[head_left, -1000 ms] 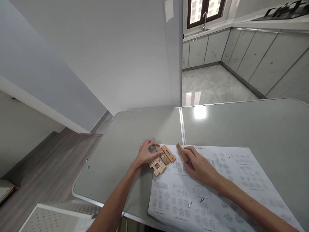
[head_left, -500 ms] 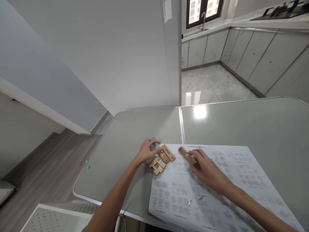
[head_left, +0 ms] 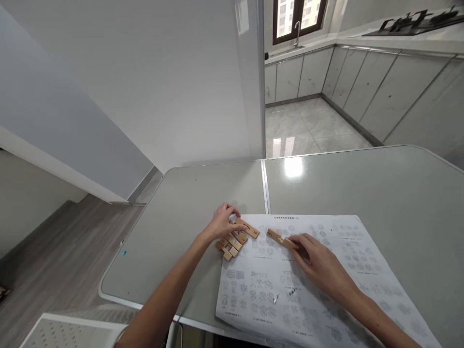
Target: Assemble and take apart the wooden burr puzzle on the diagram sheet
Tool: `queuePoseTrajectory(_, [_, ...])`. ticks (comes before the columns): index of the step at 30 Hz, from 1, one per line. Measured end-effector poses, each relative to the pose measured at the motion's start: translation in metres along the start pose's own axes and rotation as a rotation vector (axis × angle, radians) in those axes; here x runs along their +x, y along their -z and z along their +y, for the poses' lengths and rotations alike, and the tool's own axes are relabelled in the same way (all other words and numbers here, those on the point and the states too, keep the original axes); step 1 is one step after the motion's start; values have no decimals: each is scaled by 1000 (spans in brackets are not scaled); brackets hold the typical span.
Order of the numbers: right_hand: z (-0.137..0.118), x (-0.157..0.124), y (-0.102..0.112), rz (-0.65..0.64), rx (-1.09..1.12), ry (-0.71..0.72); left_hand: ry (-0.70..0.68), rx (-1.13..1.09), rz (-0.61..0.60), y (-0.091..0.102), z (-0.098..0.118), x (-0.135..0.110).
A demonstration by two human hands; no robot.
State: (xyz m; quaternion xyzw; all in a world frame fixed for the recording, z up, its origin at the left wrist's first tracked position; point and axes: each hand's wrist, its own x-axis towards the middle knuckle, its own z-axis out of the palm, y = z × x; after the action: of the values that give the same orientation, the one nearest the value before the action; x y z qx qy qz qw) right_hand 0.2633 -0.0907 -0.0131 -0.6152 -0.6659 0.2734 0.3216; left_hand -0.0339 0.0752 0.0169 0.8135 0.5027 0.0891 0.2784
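My right hand (head_left: 321, 261) pinches the near end of a notched wooden puzzle piece (head_left: 277, 236), which has a number marked at its far end and is held over the printed sheet. Thumb and fingers of my left hand (head_left: 222, 223) close around the end of a slotted wooden piece marked 2 (head_left: 251, 230). Beside and partly under that hand, several more notched wooden pieces (head_left: 231, 246) lie close together at the sheet's left edge. A gap separates the right hand's piece from this group.
The large printed sheet (head_left: 250, 278) with puzzle diagrams covers part of the grey-green table (head_left: 174, 217). A metal seam (head_left: 266, 186) crosses the table top. A white perforated chair (head_left: 68, 333) stands at lower left. Kitchen cabinets (head_left: 315, 72) are beyond the table.
The piece marked 2 has turned and now lies at a different angle beside my left hand. My right hand has shifted its grip toward the near end of its piece, whose notch now shows.
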Motion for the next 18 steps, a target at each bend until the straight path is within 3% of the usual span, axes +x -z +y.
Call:
queuePoseTrajectory(5, [0,-6,-3,39,17,-22,-75,52,-14,1,7,4])
queuePoseTrajectory(10, [-2,-13,-2,65,167,-107,-157,92,7,2,24,5])
queuePoseTrajectory(14, [-10,-21,-2,53,376,-206,-175,57,26,-4,53,0])
queuePoseTrajectory(18, [-19,-31,-5,19,597,-270,-114,-39,39,-23,90,-20])
